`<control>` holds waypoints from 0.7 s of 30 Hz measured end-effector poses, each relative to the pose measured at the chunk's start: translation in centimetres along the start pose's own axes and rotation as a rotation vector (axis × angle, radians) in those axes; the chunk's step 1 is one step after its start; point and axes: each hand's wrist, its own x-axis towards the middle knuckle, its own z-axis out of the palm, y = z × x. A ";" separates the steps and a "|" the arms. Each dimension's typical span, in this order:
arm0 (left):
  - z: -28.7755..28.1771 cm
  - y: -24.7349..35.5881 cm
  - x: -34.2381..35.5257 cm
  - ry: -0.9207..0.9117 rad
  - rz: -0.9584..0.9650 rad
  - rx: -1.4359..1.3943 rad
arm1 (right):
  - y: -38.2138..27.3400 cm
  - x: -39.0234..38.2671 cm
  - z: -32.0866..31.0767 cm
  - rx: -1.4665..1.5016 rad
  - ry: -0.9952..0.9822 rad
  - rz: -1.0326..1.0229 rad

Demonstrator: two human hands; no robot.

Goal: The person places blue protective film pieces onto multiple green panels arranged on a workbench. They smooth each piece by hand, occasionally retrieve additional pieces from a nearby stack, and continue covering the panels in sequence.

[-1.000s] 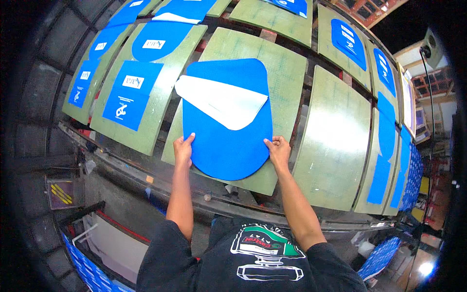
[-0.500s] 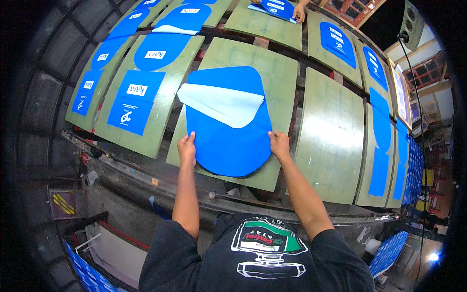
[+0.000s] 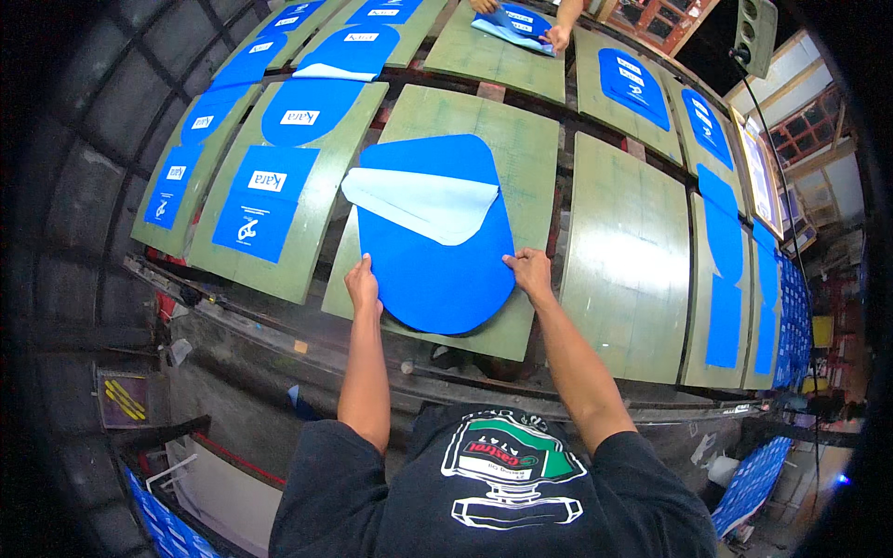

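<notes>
My left hand [image 3: 363, 277] pinches the left edge of a rounded blue fabric piece [image 3: 435, 288] lying over a green board [image 3: 530, 149] in the centre. My right hand [image 3: 524, 270] pinches the piece's right edge at about the same height. A pale light-blue folded flap [image 3: 428, 203] lies across the upper part of the piece, its narrow end poking out past the left edge.
Green boards [image 3: 628, 260] on a dark rail-edged table carry printed blue pieces [image 3: 633, 88] left, right and behind. At the top, a co-worker's hands [image 3: 559, 35] hold another blue piece [image 3: 512, 33]. A power strip [image 3: 753, 33] with a hanging cable is at the upper right.
Since a second ago a co-worker's hands have come into view at the top, lifting an edge of their piece. My hands still hold the same piece, which sits slightly differently as the view shifted.
</notes>
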 end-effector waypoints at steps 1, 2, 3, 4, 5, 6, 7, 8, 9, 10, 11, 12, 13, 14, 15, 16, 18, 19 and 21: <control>0.1 -0.2 0.2 0.013 0.000 0.013 | 0.0 0.1 -0.3 0.024 -0.034 0.025; 0.4 -0.3 0.4 0.023 0.000 0.025 | 0.1 0.4 -0.6 0.047 -0.065 0.050; 0.2 -0.4 0.5 0.018 0.007 0.043 | -1.2 0.1 -1.3 0.282 -0.118 0.058; 0.0 -0.5 0.7 0.013 0.015 0.061 | -2.4 0.1 -2.4 0.516 -0.171 0.065; -0.3 -0.7 0.8 0.010 0.020 0.081 | -4.3 -0.5 -4.1 0.750 -0.226 0.075; -0.7 -0.8 1.1 0.023 0.036 0.101 | -6.4 -1.1 -6.3 0.828 -0.292 -0.005; -1.1 -0.9 1.5 0.039 0.054 0.124 | -7.9 -1.3 -8.4 0.909 -0.362 -0.085; -0.9 -1.1 1.5 0.036 0.065 0.146 | -7.9 -0.5 -10.2 0.858 -0.352 -0.142; -1.0 -1.2 1.1 0.080 0.140 0.178 | -7.7 0.1 -11.8 0.806 -0.339 -0.193; -1.3 -1.1 0.7 0.123 0.218 0.210 | -7.3 0.2 -13.2 0.793 -0.378 -0.133; -1.0 -0.6 0.0 0.161 0.299 0.240 | -7.7 -0.8 -14.4 0.856 -0.334 -0.101; 0.8 0.5 -2.9 0.250 0.317 0.105 | -7.8 -2.1 -15.6 0.917 -0.280 -0.067; 0.9 0.6 -4.9 0.172 0.277 0.127 | -7.5 -3.3 -16.6 0.977 -0.235 -0.040; 0.8 0.2 -7.0 0.089 0.231 0.150 | -6.1 -4.3 -17.8 1.014 -0.223 -0.017; 1.6 -0.2 -10.0 -0.059 0.005 0.057 | -4.5 -4.8 -18.5 1.069 -0.208 0.022; 3.2 -0.6 -13.6 -0.210 -0.226 -0.038 | -2.6 -5.3 -19.1 1.119 -0.188 0.057; 8.4 -0.6 -21.1 -0.417 -0.467 -0.269 | 1.4 -5.8 -19.9 1.207 -0.215 0.092; 8.8 -4.2 -21.1 -0.510 -0.653 -0.315 | 2.3 -6.3 -20.5 1.250 -0.189 0.093; 12.5 -6.3 -23.2 -0.625 -0.826 -0.419 | 4.3 -7.7 -21.8 1.330 -0.112 0.093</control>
